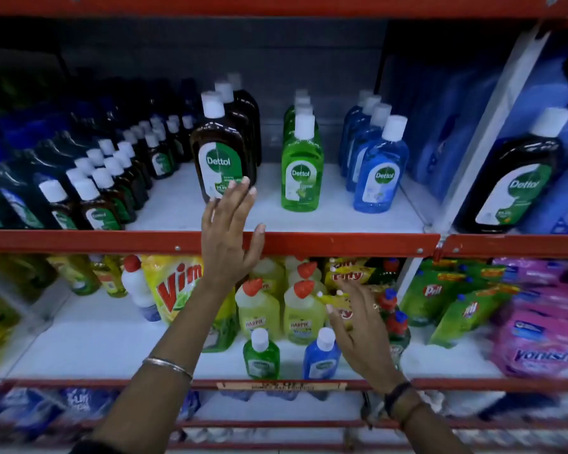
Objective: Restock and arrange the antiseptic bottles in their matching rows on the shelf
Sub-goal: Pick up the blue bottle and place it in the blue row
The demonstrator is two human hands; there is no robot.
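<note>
On the upper shelf point(309, 239) stand three rows of antiseptic bottles: brown ones fronted by a large brown bottle point(222, 152), a green row point(301, 165) and a blue row point(379, 168). My left hand point(230, 234) is raised with fingers spread, its fingertips touching the lower front of the large brown bottle. On the lower shelf stand a small green bottle point(261, 355) and a small blue bottle point(322, 355). My right hand point(354, 319) hovers open just right of the small blue bottle, holding nothing.
Rows of small brown bottles point(112, 181) fill the upper shelf's left. Another large brown bottle point(512, 178) stands in the right bay behind a white divider point(492, 132). Yellow cleaner bottles point(276, 306), a Vim pouch point(174, 290) and pink packs point(538, 322) crowd the lower shelf.
</note>
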